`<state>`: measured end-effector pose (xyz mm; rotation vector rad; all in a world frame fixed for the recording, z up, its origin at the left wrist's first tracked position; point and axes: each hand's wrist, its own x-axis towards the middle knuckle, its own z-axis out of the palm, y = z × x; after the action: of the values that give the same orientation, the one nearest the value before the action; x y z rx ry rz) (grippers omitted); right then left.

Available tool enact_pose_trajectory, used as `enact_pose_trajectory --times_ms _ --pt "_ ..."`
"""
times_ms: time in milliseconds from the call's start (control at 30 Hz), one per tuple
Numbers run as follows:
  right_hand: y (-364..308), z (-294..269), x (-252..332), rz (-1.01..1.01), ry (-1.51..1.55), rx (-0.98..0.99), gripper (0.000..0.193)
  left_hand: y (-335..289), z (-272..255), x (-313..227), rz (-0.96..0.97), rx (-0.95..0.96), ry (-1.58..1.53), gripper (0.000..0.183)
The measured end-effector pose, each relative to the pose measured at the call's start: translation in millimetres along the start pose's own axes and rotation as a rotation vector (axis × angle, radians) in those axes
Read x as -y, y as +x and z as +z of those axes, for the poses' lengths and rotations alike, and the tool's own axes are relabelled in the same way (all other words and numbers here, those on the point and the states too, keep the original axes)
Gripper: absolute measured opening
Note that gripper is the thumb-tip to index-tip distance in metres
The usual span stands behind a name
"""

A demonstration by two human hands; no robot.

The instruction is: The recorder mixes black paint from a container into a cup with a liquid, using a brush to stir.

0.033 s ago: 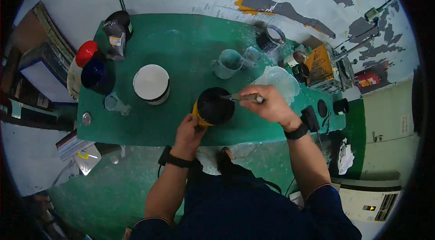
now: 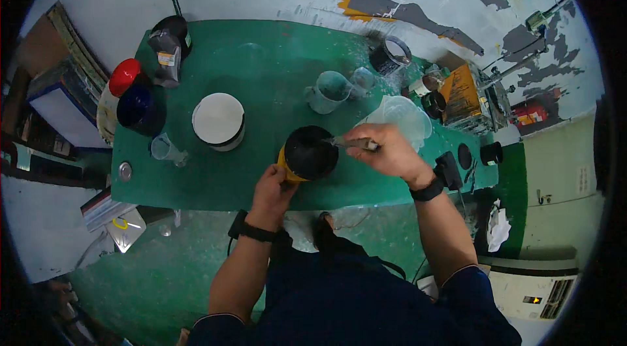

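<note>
Near the table's front edge stands a yellow paint can (image 2: 285, 161), its round top dark with black paint (image 2: 311, 153). My left hand (image 2: 270, 192) is closed around the can's lower left side, thumb against the wall. From the right, my right hand (image 2: 386, 149) grips the handle of a spatula (image 2: 360, 143). Its thin metal blade reaches over the can's right rim, and its tip is lost in the black. Left of the can sits a white-lidded tub (image 2: 218, 122). Behind it is a cloudy plastic measuring jug (image 2: 328, 92).
Clear plastic containers (image 2: 405, 121) stand just beyond my right hand. A dark blue bucket (image 2: 140, 110), a red lid (image 2: 125, 77) and a small clear cup (image 2: 166, 150) are at the left. A metal can (image 2: 390, 56) and a stained orange box (image 2: 461, 99) line the back right.
The spatula's visible blade has shifted very slightly to the right at the can's rim. My left hand and the can stay in place.
</note>
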<state>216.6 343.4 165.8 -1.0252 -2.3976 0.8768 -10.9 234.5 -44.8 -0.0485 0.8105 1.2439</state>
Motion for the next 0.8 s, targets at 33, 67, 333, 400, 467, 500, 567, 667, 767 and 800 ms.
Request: enact_pose_trajectory --times_ms 33,67,333,400,467,500,567,667,767,800 --pt "-1.5 -1.8 0.5 0.043 -0.021 0.037 0.022 0.2 -0.3 0.5 -0.002 -0.004 -0.008 0.02" --pt "-3.2 -3.8 1.5 0.086 -0.043 0.075 0.021 0.3 -0.3 1.2 -0.003 0.005 -0.015 0.02" --pt "7.8 1.1 26.5 0.788 0.42 0.017 0.02 3.0 -1.5 2.3 0.008 0.021 -0.026 0.017" --pt "5.3 5.4 22.2 0.771 0.536 -0.061 0.027 5.1 -3.5 2.5 0.02 0.04 -0.006 0.017" --pt "0.9 7.1 13.1 0.697 0.607 -0.167 0.025 1.8 1.1 2.2 0.012 0.034 -0.003 0.017" --pt "-1.7 7.4 8.4 0.66 0.642 -0.221 0.024 -0.3 3.1 2.1 0.005 0.021 -0.013 0.016" --pt "-3.7 3.6 0.7 0.38 0.307 -0.152 0.021 -1.4 5.0 0.6 -0.004 0.011 -0.034 0.015" --pt "-3.7 1.4 -7.2 0.125 -0.001 -0.076 0.02 -0.5 6.0 -0.6 -0.013 0.011 -0.051 0.014" --pt "-2.8 -4.0 2.8 0.235 -0.021 0.02 0.021 -0.5 4.5 -0.2 -0.012 0.003 -0.058 0.012" --pt "-2.0 -6.6 8.7 0.319 0.004 0.058 0.021 0.7 2.5 0.2 -0.012 0.004 -0.065 0.012"
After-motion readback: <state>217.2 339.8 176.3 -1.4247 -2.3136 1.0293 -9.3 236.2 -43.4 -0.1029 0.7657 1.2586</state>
